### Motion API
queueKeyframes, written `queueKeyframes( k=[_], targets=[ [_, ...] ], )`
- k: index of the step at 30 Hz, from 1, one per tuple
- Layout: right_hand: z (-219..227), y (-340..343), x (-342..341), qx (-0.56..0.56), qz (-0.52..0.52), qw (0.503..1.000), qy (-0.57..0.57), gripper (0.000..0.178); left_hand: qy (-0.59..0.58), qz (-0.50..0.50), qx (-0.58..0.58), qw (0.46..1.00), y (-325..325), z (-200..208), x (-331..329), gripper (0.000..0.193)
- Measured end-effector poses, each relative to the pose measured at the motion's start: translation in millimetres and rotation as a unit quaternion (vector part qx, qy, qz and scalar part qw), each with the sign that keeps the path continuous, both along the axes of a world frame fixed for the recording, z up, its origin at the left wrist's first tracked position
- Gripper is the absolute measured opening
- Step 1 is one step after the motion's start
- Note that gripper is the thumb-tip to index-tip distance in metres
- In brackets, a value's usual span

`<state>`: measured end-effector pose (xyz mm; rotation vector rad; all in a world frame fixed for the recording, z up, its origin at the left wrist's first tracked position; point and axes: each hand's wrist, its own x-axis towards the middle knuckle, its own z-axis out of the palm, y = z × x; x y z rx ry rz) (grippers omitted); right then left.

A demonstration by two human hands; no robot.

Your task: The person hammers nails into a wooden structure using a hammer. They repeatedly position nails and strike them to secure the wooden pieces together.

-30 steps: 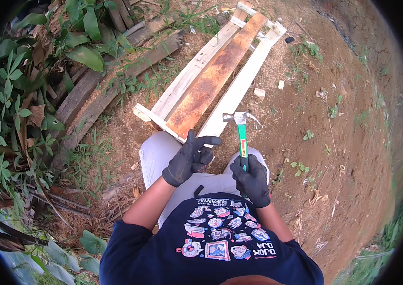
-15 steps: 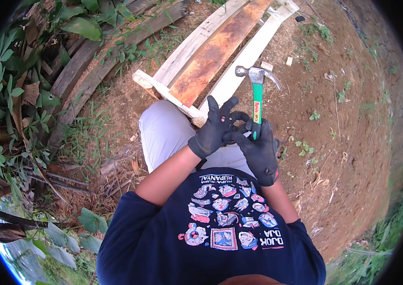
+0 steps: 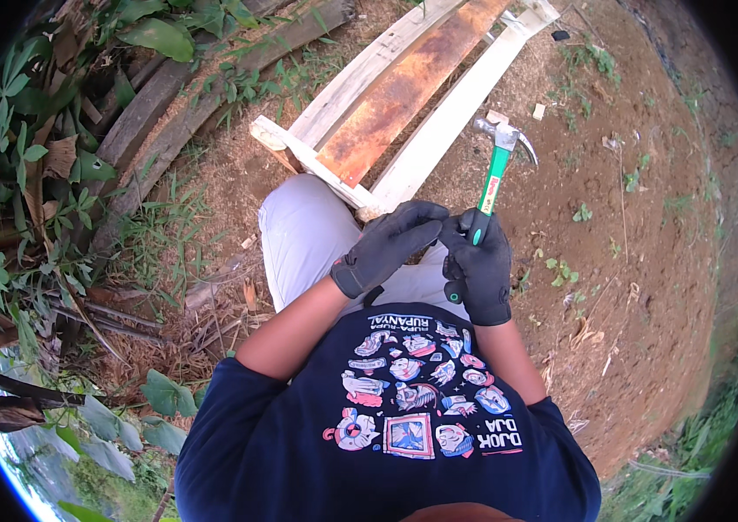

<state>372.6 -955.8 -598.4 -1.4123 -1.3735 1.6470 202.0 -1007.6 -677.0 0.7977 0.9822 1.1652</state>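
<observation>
A claw hammer [image 3: 492,187] with a steel head and a green handle points up and away from my lap. My right hand [image 3: 480,271], in a black glove, is closed around the lower part of its handle; the rounded handle end shows below the fingers. My left hand [image 3: 390,242], gloved alike, is beside it with fingers drawn together, their tips close to the right thumb and fingers. Whether anything small is pinched there, I cannot make out. Beyond my hands lies a wooden frame [image 3: 425,139] of pale boards with a rusty brown strip [image 3: 404,96] between them.
The frame's near crosspiece [image 3: 303,157] is by my left knee [image 3: 299,217]. Small wood offcuts [image 3: 538,111] lie on bare soil [image 3: 647,261] at the right. Weathered planks [image 3: 160,130] and leafy plants [image 3: 21,174] are along the left.
The hammer has tilted right, and its head has moved right. My left hand's spread fingers have come together and turned toward the right hand. The view has shifted slightly.
</observation>
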Motion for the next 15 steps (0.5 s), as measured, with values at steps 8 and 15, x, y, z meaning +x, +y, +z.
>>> queueKeyframes(
  k=[8, 15],
  targets=[
    [-35.4, 13.3, 21.1, -0.323, -0.057, 0.849, 0.414, 0.015, 0.404, 0.155, 0.234, 0.871, -32.7, 29.6, 10.3, 0.05],
    [-44.1, -8.0, 15.2, -0.422, -0.045, 0.793, 0.437, 0.02, 0.431, 0.183, 0.289, 0.835, -30.7, 19.0, 3.4, 0.031]
  ],
)
